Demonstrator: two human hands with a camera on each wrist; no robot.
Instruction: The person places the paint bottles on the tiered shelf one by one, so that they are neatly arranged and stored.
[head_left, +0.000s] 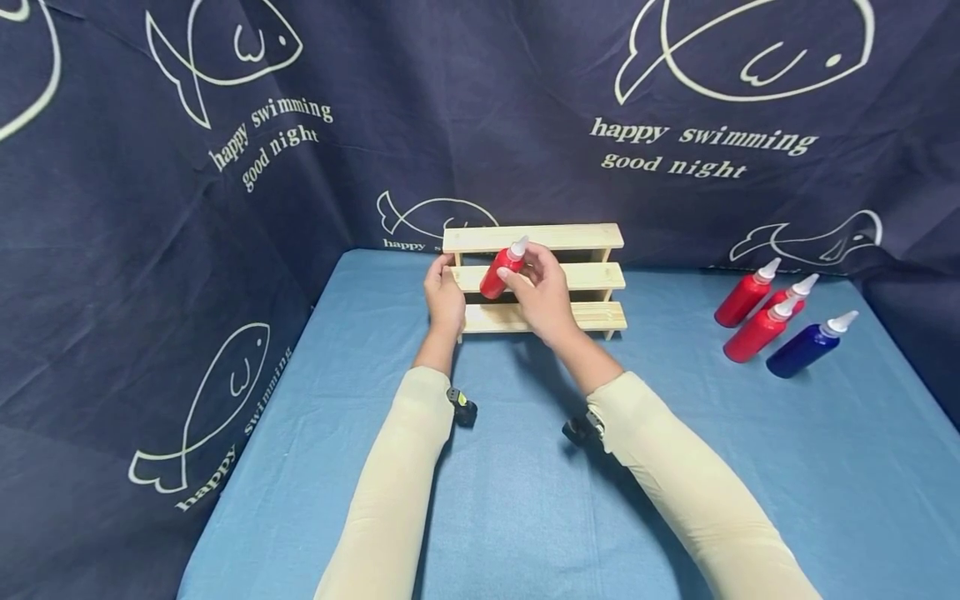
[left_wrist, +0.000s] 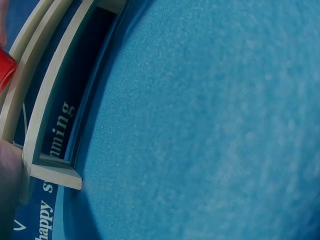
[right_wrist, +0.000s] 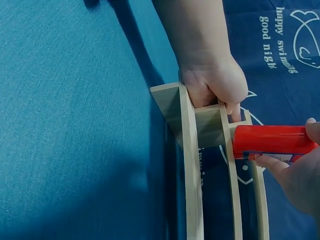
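A red squeeze bottle (head_left: 501, 273) with a white pointed cap is held in my right hand (head_left: 545, 296), tilted, its cap up and to the right. In the right wrist view, the bottle's (right_wrist: 272, 140) base is at the middle board, and the thumb and fingers are around its side. My left hand (head_left: 446, 298) grips the left end of a three-step wooden display rack (head_left: 536, 317). Part of that grip is hidden behind the boards. Only an edge of the left hand (left_wrist: 10, 162) shows in the left wrist view.
Several squeeze bottles stand at the right of the blue-covered table (head_left: 517, 500): red ones, including a front red bottle (head_left: 753, 335), and a blue bottle (head_left: 804, 350). A dark curtain (head_left: 480, 108) with fish prints hangs close behind the rack and along the left.
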